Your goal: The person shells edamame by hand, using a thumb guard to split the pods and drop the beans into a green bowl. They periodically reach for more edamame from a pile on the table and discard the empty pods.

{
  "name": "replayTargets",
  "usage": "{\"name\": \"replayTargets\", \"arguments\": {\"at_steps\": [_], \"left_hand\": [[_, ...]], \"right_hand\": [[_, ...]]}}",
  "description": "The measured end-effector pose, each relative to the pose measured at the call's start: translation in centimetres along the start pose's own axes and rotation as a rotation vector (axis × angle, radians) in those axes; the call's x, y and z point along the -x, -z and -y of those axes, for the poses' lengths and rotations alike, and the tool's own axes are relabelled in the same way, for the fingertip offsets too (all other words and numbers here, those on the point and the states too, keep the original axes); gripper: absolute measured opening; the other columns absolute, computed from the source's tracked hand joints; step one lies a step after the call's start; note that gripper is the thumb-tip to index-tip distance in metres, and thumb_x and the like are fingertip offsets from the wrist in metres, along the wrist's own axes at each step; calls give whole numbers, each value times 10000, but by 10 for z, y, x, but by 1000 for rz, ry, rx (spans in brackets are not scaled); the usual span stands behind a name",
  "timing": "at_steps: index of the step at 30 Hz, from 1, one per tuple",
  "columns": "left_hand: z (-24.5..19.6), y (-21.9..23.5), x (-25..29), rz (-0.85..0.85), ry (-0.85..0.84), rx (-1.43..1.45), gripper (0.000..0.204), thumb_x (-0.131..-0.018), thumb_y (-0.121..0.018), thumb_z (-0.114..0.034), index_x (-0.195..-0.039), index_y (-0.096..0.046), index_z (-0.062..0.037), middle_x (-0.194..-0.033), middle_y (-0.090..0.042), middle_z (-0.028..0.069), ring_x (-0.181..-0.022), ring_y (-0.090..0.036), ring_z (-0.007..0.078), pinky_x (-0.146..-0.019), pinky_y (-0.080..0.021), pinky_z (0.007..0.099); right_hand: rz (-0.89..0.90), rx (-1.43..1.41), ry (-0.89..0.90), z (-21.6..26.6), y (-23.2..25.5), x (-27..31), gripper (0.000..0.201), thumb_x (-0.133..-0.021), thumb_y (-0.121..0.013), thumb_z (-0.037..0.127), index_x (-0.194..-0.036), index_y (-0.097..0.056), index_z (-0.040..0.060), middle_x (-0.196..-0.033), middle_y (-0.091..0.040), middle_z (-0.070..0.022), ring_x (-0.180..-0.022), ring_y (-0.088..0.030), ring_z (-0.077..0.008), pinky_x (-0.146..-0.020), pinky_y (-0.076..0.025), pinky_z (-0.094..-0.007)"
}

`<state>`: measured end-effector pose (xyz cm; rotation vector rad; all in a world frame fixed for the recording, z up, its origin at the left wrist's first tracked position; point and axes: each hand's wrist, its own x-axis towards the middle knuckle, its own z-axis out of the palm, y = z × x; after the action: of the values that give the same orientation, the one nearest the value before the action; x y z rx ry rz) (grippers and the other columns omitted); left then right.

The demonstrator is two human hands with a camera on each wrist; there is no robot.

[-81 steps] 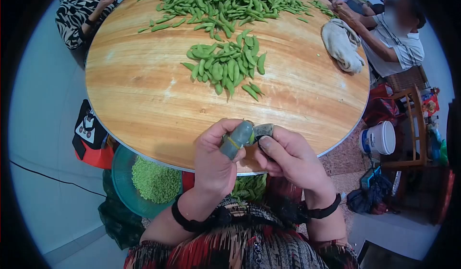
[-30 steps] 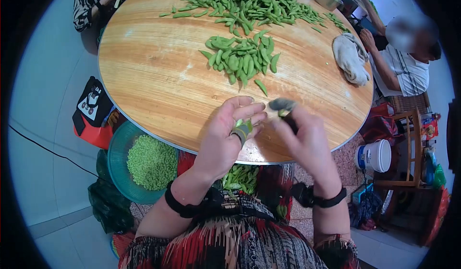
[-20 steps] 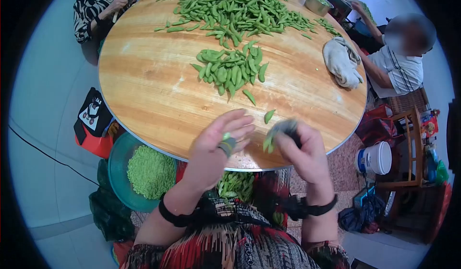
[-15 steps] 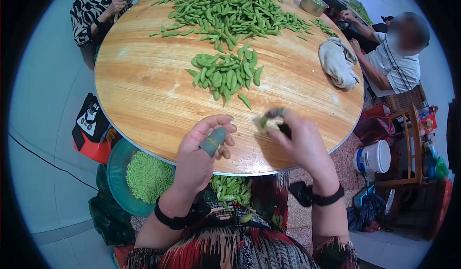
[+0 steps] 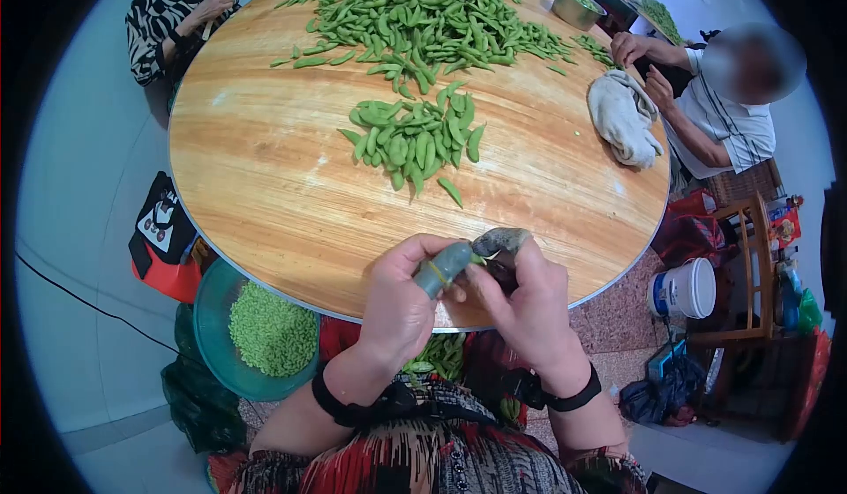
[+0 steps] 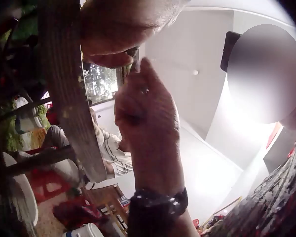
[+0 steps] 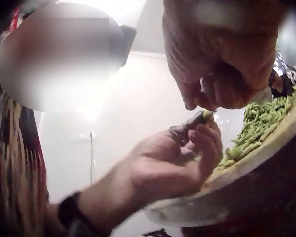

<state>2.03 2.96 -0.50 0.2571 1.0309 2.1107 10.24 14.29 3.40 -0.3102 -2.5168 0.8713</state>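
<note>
Over the near edge of the round wooden table (image 5: 265, 185), the two hands meet. My left hand (image 5: 401, 300), its thumb in a grey-green cover (image 5: 443, 267) with a yellow band, pinches a green pod (image 5: 477, 258). The right hand (image 5: 536, 304) has a dark cover (image 5: 501, 241) on a finger and grips the pod's other end; most of the pod is hidden by the fingers. In the right wrist view the pod (image 7: 207, 114) shows at the left thumb's tip. A small pile of pods (image 5: 415, 141) lies beyond the hands, a single pod (image 5: 451, 191) nearer.
A large pod heap (image 5: 423, 18) covers the table's far side. A cloth (image 5: 624, 116) and a metal bowl (image 5: 577, 7) are at the right. Below the left edge stands a teal basket (image 5: 207, 318) of shelled beans (image 5: 272, 328). Two people sit across; a white bucket (image 5: 686, 289) stands right.
The hands were apart, the right one holding a pod near the table; now they are together at that pod. Two pods near the small pile have become one, and the left hand's fingers have closed in.
</note>
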Motion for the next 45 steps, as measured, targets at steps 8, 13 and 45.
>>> {"name": "replayTargets", "arguments": {"at_steps": [8,13,45], "left_hand": [[-7,7,9,-30,-57,-37,82,-840,-565,-35,-920,-569,-19,-789,-594,30,-640,-525,67,-504,-362,165],[-1,5,8,-89,-157,-365,70,-825,-582,-23,-892,-592,-8,-774,-597,19,-653,-513,50,-544,-385,174],[-22,10,19,371,-400,-1138,445,-718,-526,101,-1128,-572,-67,-812,-582,100,-710,-577,208,-660,-468,279]], "right_hand": [[422,-955,-630,5,16,10,169,-949,-431,175,-913,-514,32,-650,-498,36,-525,-412,-50,-485,-354,-187],[483,-948,-652,1,12,13,219,-957,-414,202,-843,-514,44,-629,-482,39,-518,-393,-31,-468,-327,-179],[206,425,40,-35,-23,-73,203,-810,-574,186,-773,-555,-13,-653,-587,-211,-625,-601,-329,-558,-468,-412]]}}
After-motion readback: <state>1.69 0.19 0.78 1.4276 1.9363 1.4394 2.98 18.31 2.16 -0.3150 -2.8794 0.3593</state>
